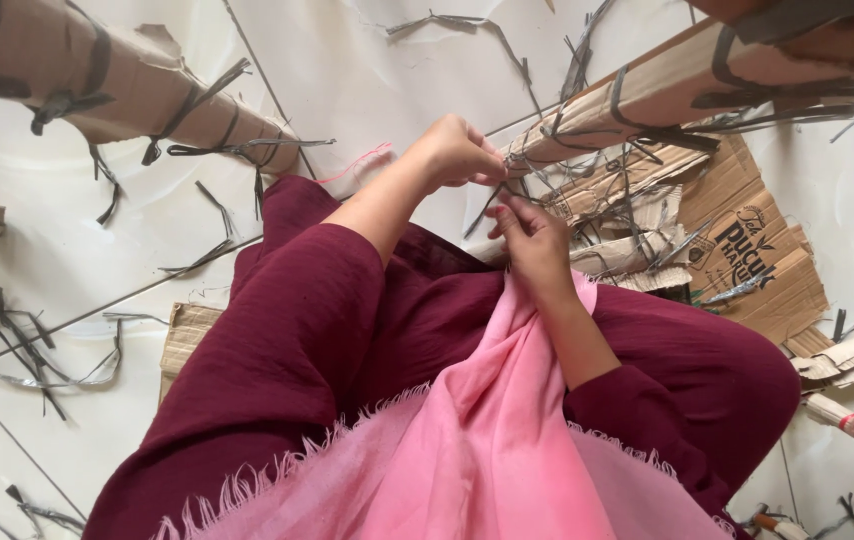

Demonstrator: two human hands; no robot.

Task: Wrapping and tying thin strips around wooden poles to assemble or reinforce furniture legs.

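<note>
Two hands, left hand [459, 152] and right hand [532, 240] fingers pinching one grey strip [484, 205], two cardboard rolls [647, 95]

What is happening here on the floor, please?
A person sits on a tiled floor. Both hands meet at the end of a cardboard tube: the left hand and right hand pinch thin dark strips there. A pink scarf lies over the lap. Loose strips and flattened cardboard lie around.

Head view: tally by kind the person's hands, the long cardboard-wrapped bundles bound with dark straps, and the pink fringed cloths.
Hands: 2 (left hand, right hand)
Strapped cardboard bundles: 2 (upper-left bundle, upper-right bundle)
Pink fringed cloth: 1
Total: 5
</note>
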